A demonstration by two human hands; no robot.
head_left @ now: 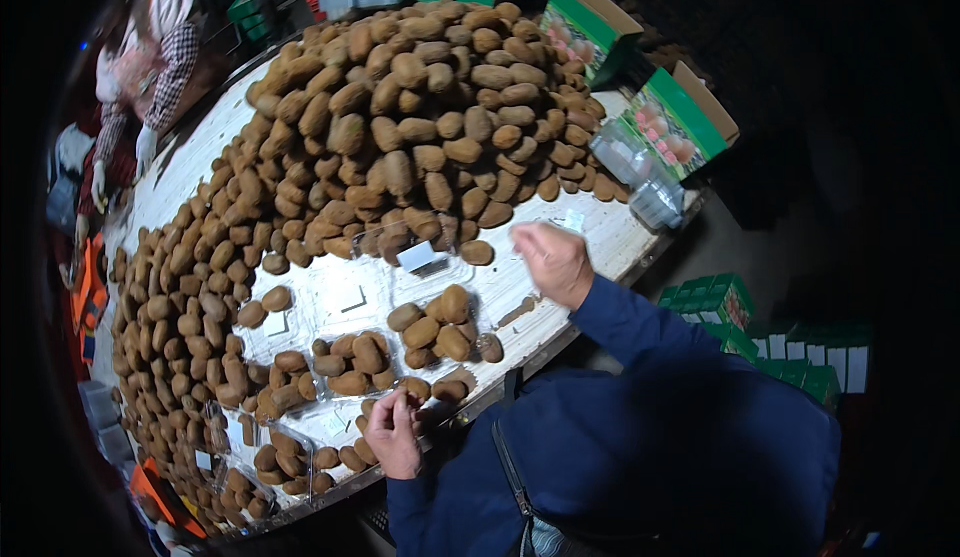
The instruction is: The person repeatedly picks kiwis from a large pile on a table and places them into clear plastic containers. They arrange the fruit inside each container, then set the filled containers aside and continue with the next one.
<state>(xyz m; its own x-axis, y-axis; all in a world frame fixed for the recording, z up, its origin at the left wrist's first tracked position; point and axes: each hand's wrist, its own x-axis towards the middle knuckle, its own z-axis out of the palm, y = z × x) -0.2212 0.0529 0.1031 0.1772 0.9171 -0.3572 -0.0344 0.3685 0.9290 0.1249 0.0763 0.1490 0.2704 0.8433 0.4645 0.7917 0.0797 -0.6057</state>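
My left hand (pixel 393 437) is at the table's near edge, thumb and fingertips pinched together. Loose kiwis (pixel 450 391) lie right beside it. Further right, my right hand (pixel 556 263) is raised over the white tabletop, its fingers curled together and slightly blurred. What either hand holds, if anything, is too small or hidden to tell. Between them sits an open clear plastic clamshell box (pixel 400 352) holding several kiwis (pixel 422 333). To its left another group of kiwis (pixel 350 362) lies in clear plastic. Beyond, a clear box lid bears a white label (pixel 415 256).
A large kiwi heap (pixel 400 107) covers the far and left table. Stacked clear boxes (pixel 640 172) stand at the right edge, beside green cartons (pixel 680 122). More green cartons (pixel 710 302) are below on the right. A co-worker (pixel 150 47) in a checked sleeve stands far left.
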